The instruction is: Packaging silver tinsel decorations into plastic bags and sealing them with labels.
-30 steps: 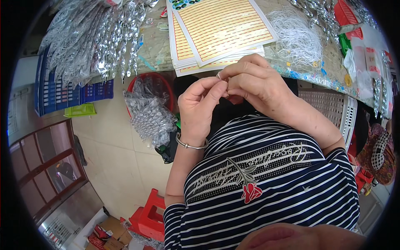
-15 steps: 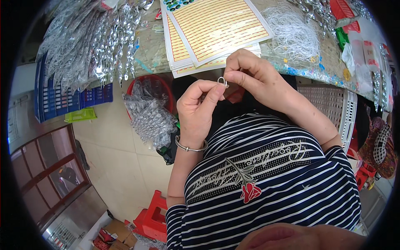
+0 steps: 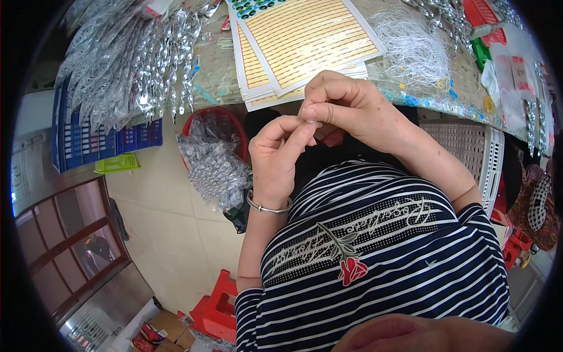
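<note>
White string lies heaped on the bench, right of yellow-lined sheets. Left hand and right hand meet below these, fingertips pinched together; any small item between them cannot be confirmed.

sheets on table, strings right (just beside)

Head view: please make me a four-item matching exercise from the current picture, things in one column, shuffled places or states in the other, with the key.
Things
1. left hand
2. tangle of white string
3. red stool
4. green basket

Places or states
A. near the picture's lower edge, left of the striped shirt
B. just below the blue basket in the picture
C. with a bracelet at its wrist
D. on the table, right of the printed sheets

Pairs: 1-C, 2-D, 3-A, 4-B
</note>
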`<move>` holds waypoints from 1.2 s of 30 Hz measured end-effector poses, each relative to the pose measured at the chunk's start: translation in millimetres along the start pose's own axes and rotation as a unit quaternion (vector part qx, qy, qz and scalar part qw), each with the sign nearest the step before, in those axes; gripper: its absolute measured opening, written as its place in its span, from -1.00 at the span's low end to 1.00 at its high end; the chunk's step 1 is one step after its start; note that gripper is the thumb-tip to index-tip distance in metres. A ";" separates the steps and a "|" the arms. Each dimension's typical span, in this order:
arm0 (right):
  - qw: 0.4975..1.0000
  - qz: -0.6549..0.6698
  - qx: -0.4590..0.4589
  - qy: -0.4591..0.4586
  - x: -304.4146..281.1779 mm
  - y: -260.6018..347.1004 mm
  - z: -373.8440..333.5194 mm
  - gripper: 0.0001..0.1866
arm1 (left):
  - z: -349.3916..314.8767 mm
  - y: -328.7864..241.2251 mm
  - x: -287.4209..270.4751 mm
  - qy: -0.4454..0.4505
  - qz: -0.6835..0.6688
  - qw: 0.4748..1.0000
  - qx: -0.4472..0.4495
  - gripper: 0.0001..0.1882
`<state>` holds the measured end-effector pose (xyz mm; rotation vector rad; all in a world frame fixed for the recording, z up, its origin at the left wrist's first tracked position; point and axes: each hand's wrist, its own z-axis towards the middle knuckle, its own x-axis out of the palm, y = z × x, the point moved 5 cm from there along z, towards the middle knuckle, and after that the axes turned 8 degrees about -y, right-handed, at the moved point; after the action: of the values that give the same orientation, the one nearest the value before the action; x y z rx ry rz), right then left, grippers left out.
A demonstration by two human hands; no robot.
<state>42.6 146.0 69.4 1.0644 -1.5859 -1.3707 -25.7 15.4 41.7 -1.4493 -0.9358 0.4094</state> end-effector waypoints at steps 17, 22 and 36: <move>0.945 -0.224 -0.225 -0.075 -4.3 17.3 -16.2 -0.92 | -0.8 -4.2 0.3 -0.019 0.128 0.987 0.094 -0.97; 0.907 -0.289 -0.291 -0.096 -5.5 22.5 -16.0 -0.91 | 0.4 0.2 -0.4 -0.015 0.165 0.977 0.136 -0.95; 0.980 -0.107 -0.142 -0.091 -5.3 -5.2 -6.0 -0.96 | 0.7 2.4 -2.3 -0.052 0.032 0.998 0.016 -0.94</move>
<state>50.6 148.4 64.8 0.9787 -1.3749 -1.8242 -26.9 14.5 38.6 -1.4412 -0.9634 0.5489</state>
